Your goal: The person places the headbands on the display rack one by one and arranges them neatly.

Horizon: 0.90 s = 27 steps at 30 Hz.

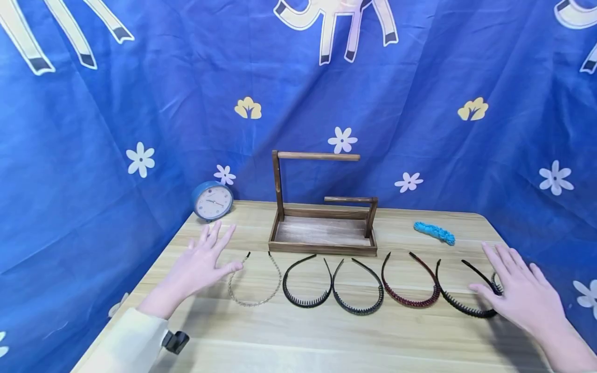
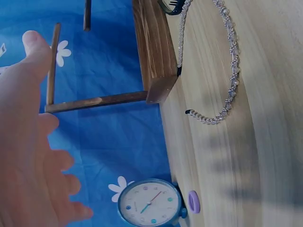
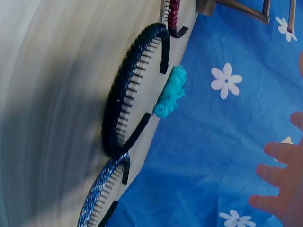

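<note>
My left hand (image 1: 198,264) hovers over the table's left side, fingers spread, holding nothing. Close by its thumb lies a silver beaded headband (image 1: 254,304). My right hand (image 1: 524,292), also spread and holding nothing, is raised at the right end of the headband row. It partly hides a blue glittery headband (image 3: 97,194) in the head view. Next to that is a black toothed headband (image 1: 466,310). Between the hands lie a dark red headband (image 1: 412,303), a dark grey one (image 1: 359,311) and another black one (image 1: 305,303), all with their ends pointing away.
A brown wooden stand (image 1: 322,249) with a tray base and two horizontal bars is at the back middle. Left of it stands a blue round clock (image 1: 213,202), with a small purple ring (image 2: 194,202) beside it. A turquoise braided bundle (image 1: 434,232) lies back right. Blue patterned cloth (image 1: 186,103) hangs behind.
</note>
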Tool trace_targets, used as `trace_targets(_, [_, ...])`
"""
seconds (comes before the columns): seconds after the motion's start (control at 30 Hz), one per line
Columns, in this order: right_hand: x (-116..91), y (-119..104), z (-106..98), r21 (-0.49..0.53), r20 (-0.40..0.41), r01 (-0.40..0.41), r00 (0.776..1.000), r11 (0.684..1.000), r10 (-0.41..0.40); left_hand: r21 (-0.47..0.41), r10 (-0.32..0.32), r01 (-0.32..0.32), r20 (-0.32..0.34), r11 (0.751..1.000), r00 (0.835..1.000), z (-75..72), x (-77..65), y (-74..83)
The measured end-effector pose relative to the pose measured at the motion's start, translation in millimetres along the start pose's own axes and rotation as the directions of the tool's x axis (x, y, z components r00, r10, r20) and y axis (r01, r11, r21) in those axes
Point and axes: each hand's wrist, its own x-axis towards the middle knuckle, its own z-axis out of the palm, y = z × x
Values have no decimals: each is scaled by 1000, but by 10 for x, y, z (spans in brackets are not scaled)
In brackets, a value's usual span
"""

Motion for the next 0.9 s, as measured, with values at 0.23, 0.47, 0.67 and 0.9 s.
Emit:
trace_targets(0.23, [-99,189,-83,70,-63,-32,997,997,36,-133,-18,22,27,991,999,41,58,-80])
trace_targets(0.47, [-184,399,-101,140,-132,-46,989,989,65,-290,21,-8,42,957,999,83,137,-115])
trace_targets(0.67, [-234,466,-108,202,-198,-81,973,976,121,-370,5,-2,6,929,1000,139,218,-162])
trace_targets(0.9, [-352,622,-40,263,-228,-169,946,950,231,-428,-21,22,6,904,1000,209,402,-192])
